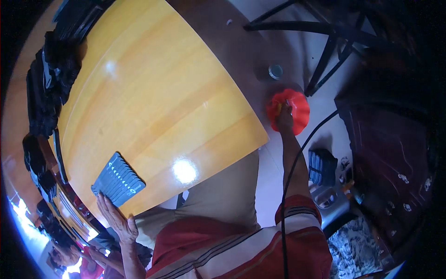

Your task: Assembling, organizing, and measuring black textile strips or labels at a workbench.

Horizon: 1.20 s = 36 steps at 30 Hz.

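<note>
Fanned dark flat pieces (118,180) lie near the desk (176,93) edge, staggered, it seems, so each margin shows. The left hand (116,218), fingers outstretched and gripping nothing, meets their corner, perhaps steadying them. The right hand (285,120) is in a red scalloped bowl (302,109); I can't tell its grip.

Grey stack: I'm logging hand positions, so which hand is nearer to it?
The left. The left hand is at the near-left corner of the grey stack; the right hand is far to its right, beyond the table, at the red dish.
</note>
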{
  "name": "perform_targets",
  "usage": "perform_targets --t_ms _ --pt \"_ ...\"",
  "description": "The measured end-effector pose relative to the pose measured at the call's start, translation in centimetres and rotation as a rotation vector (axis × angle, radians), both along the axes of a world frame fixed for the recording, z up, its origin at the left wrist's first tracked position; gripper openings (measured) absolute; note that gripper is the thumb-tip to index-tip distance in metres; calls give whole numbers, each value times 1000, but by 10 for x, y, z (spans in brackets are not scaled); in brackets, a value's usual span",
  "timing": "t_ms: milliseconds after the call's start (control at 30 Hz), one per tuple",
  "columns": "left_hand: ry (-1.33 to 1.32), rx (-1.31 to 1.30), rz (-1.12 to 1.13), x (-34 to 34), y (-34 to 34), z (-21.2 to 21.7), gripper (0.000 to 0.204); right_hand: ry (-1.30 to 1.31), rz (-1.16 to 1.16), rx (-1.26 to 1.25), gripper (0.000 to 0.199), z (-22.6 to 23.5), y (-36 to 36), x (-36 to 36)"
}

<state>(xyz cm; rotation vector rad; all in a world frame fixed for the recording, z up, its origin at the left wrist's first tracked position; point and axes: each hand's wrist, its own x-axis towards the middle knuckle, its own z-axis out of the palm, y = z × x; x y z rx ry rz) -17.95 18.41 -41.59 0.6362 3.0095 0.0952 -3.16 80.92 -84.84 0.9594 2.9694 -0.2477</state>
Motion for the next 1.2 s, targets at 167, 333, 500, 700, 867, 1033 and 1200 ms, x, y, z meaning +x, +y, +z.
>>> perform_targets --t_ms 167,333,500,700,867,1033,1200 --pt "22 -23 -22 6 1 17 86 -99 -142 -371 49 37 -6 -37" --pt "23 86 -58 -2 0 4 92 151 -267 -478 42 82 6 7" --pt "261 101 -76 22 -2 7 92 286 -361 -935 33 223 -90 20" --pt "0 614 -467 41 89 14 58 572 -33 -873 41 334 -195 53" --pt "-340 832 -564 62 131 23 50 641 359 -735 41 396 -255 44" --pt "-571 960 -488 76 126 26 38 662 646 -633 47 408 -324 28" --pt "-588 986 -344 83 96 36 26 611 742 -545 46 441 -343 12"
